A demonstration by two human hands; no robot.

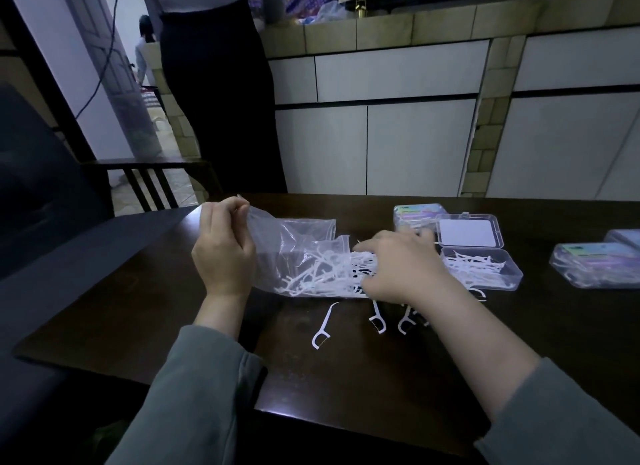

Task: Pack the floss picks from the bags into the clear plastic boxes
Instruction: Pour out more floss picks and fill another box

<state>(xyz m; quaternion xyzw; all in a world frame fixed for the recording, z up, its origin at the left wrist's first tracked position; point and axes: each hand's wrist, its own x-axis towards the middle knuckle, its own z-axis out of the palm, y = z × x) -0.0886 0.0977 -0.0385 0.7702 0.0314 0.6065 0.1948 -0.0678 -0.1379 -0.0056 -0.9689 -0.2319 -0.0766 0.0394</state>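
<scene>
A clear plastic bag [298, 243] lies on its side on the dark table [346, 367], with white floss picks [325, 274] spilling from its mouth. My left hand [221, 246] pinches the bag's closed end and lifts it. My right hand [398, 267] reaches into the pile at the bag's mouth, fingers curled among the picks; whether it holds any is hidden. To the right stands an open clear box [485, 267] partly filled with picks, its lid [469, 231] folded back. Three loose picks [323, 328] lie in front of the bag.
Closed filled boxes stand behind the open box [415, 213] and at the right edge [588, 265]. A person in a dark skirt [218, 90] stands beyond the table's far left corner. A dark chair [41, 194] is at my left. White cabinets line the back.
</scene>
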